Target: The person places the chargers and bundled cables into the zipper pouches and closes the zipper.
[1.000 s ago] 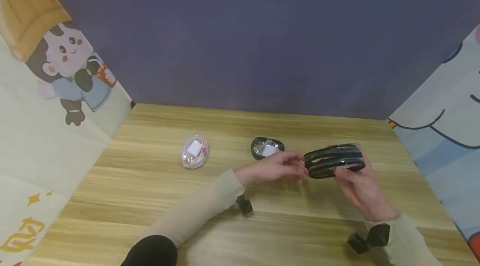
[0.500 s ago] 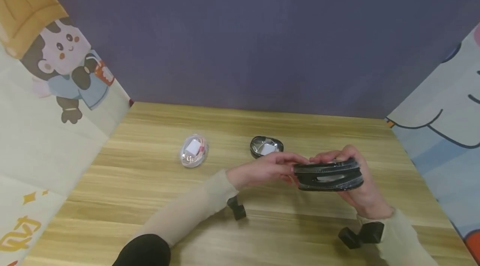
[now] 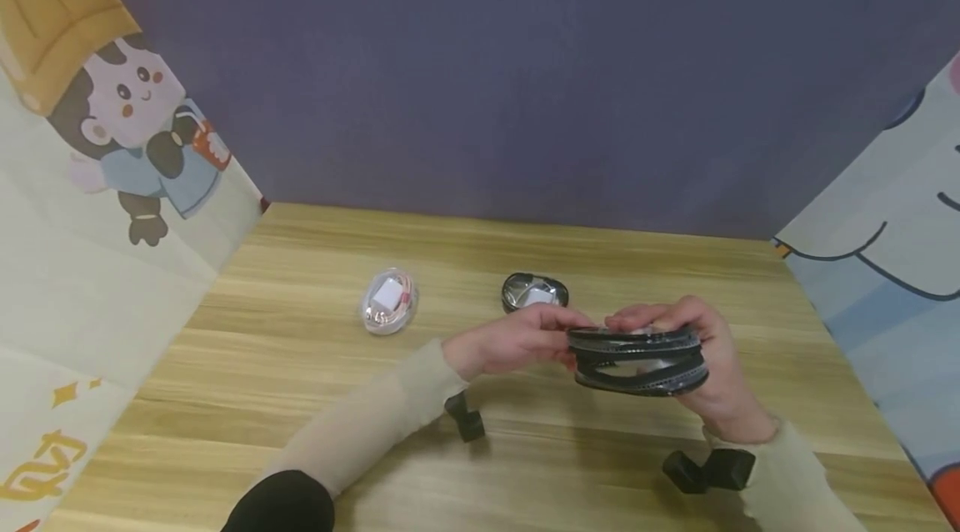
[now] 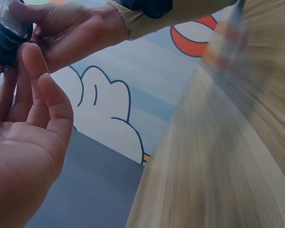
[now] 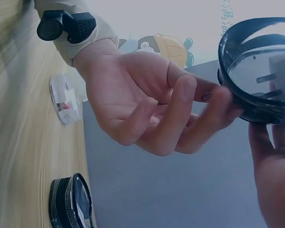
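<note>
My right hand [image 3: 723, 382] grips an oval black zip case [image 3: 637, 383] above the table, its zipped side facing me. Through the clear window in the right wrist view, a white charger plug [image 5: 279, 71] shows inside the case. My left hand [image 3: 517, 340] is at the case's left end, where its thumb and forefinger pinch the edge; whether a zip pull lies between them is hidden. Its other fingers are bent and hold nothing. Behind the left hand lies a second black case [image 3: 534, 292] with a white plug inside. Farther left is a clear oval case [image 3: 388, 302] holding a plug and pinkish cable.
The wood-patterned table [image 3: 315, 399] runs back to a dark blue-grey panel [image 3: 480, 82]. Printed cartoon panels flank it at the left [image 3: 67, 282] and right [image 3: 885, 298]. Small black devices sit on both wrists.
The right hand has turned the case, and its fingers now show over the top edge. Both hands have moved left and slightly nearer with it. The two cases on the table stay put.
</note>
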A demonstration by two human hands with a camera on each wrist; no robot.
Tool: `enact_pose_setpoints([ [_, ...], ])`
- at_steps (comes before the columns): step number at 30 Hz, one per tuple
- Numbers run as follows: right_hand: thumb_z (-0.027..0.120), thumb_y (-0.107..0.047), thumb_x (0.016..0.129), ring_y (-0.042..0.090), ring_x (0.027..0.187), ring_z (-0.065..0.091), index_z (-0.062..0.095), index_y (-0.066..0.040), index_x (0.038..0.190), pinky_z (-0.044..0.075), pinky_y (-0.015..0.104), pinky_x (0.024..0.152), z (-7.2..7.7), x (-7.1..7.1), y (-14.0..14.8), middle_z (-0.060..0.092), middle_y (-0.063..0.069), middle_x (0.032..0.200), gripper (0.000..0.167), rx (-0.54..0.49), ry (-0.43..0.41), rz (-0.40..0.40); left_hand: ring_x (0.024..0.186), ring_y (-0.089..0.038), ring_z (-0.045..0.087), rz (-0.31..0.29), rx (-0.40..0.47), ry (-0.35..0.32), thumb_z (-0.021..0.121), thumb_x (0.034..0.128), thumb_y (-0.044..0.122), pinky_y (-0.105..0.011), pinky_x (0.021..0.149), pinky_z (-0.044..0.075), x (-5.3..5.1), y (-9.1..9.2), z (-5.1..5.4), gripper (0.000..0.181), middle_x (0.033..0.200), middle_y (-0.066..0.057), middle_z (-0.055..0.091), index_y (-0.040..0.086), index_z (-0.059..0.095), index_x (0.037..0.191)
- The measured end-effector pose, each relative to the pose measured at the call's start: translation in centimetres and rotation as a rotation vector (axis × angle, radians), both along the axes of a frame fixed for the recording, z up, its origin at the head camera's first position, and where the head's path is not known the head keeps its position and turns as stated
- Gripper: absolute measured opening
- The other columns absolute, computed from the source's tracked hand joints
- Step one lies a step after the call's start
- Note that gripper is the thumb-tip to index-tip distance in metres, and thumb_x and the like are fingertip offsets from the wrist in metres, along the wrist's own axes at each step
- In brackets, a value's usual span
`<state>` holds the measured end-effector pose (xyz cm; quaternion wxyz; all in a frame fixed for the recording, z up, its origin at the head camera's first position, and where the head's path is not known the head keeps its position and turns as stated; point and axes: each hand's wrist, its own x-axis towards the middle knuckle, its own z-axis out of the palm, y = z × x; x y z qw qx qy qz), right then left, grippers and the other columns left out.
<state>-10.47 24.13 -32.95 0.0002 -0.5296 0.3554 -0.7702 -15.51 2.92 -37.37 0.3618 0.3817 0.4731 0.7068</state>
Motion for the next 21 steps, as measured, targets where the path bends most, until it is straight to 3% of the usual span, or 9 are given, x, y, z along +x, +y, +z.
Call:
enact_pose_setpoints([
  [2,0.06,0.014,0.09,0.036,0.124,0.057,0.053,0.013,0.11,0.044,0.043,0.107,0.1,0.0,-0.1,0.062,0.026,0.127,0.021,0.0,0.004,-0.006,0.094,-0.014,0.062,-0.013,0.012,-0.007,0.043,0.0986,-0.006,-0.034,0.088,0.053,0.0,-0.1,0.0,0.041,0.115,-0.004,0.065,-0.024,0.033,0.134],
  [7,0.062,0.014,0.089,0.036,0.122,0.058,0.054,0.012,0.108,0.044,0.043,0.107,0.0,0.0,-0.2,0.063,0.025,0.125,0.021,0.016,0.026,-0.056,0.107,-0.019,0.064,-0.04,0.007,0.008,0.038,0.0999,-0.002,-0.044,0.097,0.05,-0.1,-0.2,-0.1,0.048,0.134,-0.032,0.052,-0.018,0.028,0.144],
  [9,0.062,0.014,0.088,0.036,0.122,0.058,0.054,0.012,0.108,0.045,0.043,0.106,-0.1,-0.1,-0.2,0.064,0.025,0.125,0.021,0.017,0.017,-0.072,0.108,-0.019,0.064,-0.036,0.008,0.006,0.037,0.0995,-0.001,-0.044,0.099,0.049,-0.2,-0.3,-0.2,0.049,0.135,-0.036,0.049,-0.018,0.027,0.144],
  [13,0.062,0.016,0.087,0.036,0.122,0.058,0.054,0.013,0.107,0.047,0.043,0.103,-0.4,-0.3,-0.1,0.064,0.026,0.124,0.022,0.01,-0.028,-0.095,0.104,-0.016,0.064,0.014,0.021,-0.042,0.039,0.1002,-0.001,-0.037,0.094,0.051,-0.6,-0.2,-0.2,0.044,0.123,-0.015,0.065,-0.021,0.031,0.139],
  [16,0.062,0.016,0.088,0.037,0.123,0.057,0.053,0.014,0.109,0.048,0.043,0.101,-0.7,-0.7,-0.2,0.063,0.026,0.126,0.023,-0.013,-0.049,-0.083,0.099,-0.013,0.064,0.056,0.026,-0.07,0.039,0.1002,-0.003,-0.031,0.089,0.052,-0.9,0.0,-0.3,0.037,0.11,0.001,0.069,-0.023,0.037,0.132],
  [18,0.061,0.016,0.088,0.037,0.124,0.057,0.053,0.014,0.11,0.049,0.044,0.101,-0.8,-0.9,-0.2,0.062,0.027,0.127,0.023,-0.032,-0.057,-0.067,0.097,-0.012,0.063,0.079,0.029,-0.085,0.038,0.0993,-0.006,-0.03,0.088,0.052,-1.1,0.2,-0.3,0.03,0.106,0.003,0.068,-0.021,0.046,0.123],
  [21,0.06,0.015,0.089,0.038,0.124,0.056,0.053,0.015,0.11,0.048,0.045,0.101,-0.9,-1.4,-0.3,0.062,0.028,0.126,0.022,-0.057,-0.064,-0.055,0.096,-0.012,0.063,0.105,0.032,-0.114,0.036,0.0996,-0.008,-0.029,0.087,0.052,-1.5,0.2,-0.4,0.027,0.106,0.003,0.068,-0.005,0.06,0.111],
])
